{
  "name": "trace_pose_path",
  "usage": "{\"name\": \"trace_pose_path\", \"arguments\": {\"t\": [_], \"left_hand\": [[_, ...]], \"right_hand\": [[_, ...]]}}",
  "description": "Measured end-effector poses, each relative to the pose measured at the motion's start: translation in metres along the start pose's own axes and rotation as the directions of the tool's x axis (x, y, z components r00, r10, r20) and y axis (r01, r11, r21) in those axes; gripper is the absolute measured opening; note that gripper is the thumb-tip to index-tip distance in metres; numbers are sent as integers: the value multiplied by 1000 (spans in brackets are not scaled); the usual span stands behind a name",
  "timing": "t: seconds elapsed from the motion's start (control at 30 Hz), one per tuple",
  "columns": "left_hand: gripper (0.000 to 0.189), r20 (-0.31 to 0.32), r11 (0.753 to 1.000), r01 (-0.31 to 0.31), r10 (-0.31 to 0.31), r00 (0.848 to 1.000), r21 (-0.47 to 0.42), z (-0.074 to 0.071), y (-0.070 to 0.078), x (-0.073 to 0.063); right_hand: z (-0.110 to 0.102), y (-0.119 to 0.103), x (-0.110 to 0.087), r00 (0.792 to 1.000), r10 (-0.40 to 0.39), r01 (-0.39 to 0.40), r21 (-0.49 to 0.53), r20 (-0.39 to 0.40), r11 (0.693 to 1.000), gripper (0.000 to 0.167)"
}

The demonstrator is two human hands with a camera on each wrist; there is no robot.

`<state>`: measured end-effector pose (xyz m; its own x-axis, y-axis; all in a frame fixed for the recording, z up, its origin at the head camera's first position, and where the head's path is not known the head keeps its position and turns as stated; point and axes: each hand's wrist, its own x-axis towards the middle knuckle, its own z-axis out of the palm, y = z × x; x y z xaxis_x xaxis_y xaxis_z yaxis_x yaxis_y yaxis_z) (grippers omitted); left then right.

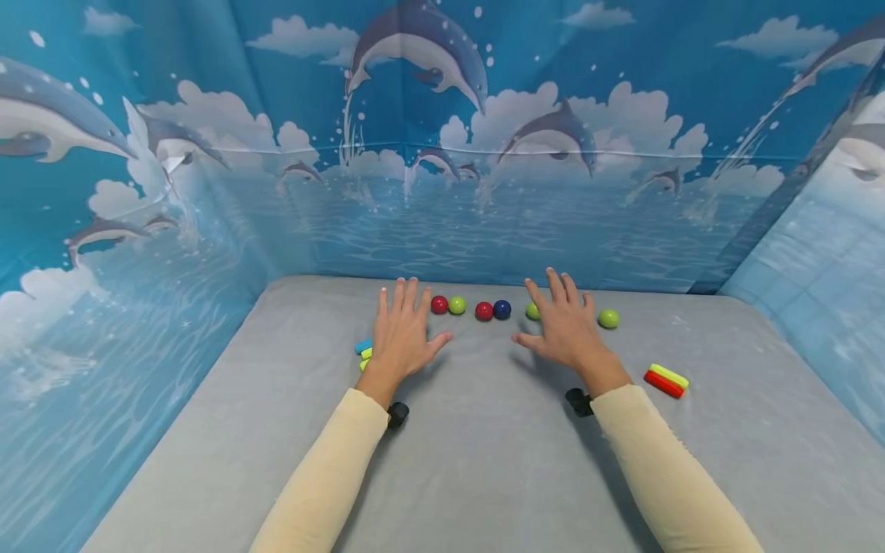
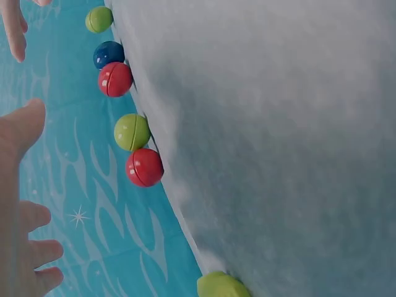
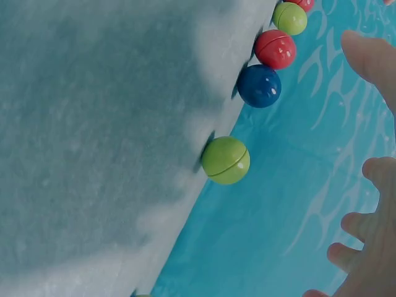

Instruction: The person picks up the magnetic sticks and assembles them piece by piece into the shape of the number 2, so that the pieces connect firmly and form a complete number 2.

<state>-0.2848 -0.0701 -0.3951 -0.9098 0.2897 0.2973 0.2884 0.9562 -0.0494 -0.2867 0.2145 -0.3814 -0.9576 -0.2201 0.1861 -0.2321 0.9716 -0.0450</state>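
Note:
Both hands hover over the grey table with fingers spread, holding nothing. The left hand is nearest a red ball and a green ball that touch each other. Beside its wrist lie a blue block and yellow-green blocks, partly hidden by the hand. Between the hands, a second red ball touches a dark blue ball. My right hand partly covers another green ball in the head view; the right wrist view shows that green ball whole.
Right of the right hand sits one more green ball. Farther right, a yellow-green block lies against a red block. A dolphin-printed curtain rises behind the grey table and along both sides.

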Motion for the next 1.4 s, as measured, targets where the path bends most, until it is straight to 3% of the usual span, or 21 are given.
{"name": "trace_pose_path", "arguments": {"t": [0.47, 0.63, 0.87, 1.0, 1.2, 1.4], "left_hand": [[90, 10, 1000, -16, 16, 1000, 9, 4, -2, 4], [85, 26, 999, -48, 48, 999, -13, 2, -7, 1], [72, 67, 977, -214, 213, 975, 5, -14, -33, -19], [66, 65, 962, -274, 274, 960, -11, -19, -52, -36], [61, 16, 956, -286, 288, 958, -58, -19, -83, -57], [56, -21, 955, -273, 272, 962, -114, -16, -101, -63]], "right_hand": [[4, 5, 1, 1000, 5, -5, 12, 10, 1000, 101], [3, 7, -2, 999, -21, 18, 81, 38, 997, 92], [-8, 13, -25, 982, -167, 148, 197, 85, 969, 74], [-23, 20, -46, 966, -232, 195, 263, 118, 945, 66], [-38, 41, -69, 956, -252, 197, 305, 151, 932, 59], [-39, 60, -86, 964, -226, 175, 306, 142, 936, 53]]}}
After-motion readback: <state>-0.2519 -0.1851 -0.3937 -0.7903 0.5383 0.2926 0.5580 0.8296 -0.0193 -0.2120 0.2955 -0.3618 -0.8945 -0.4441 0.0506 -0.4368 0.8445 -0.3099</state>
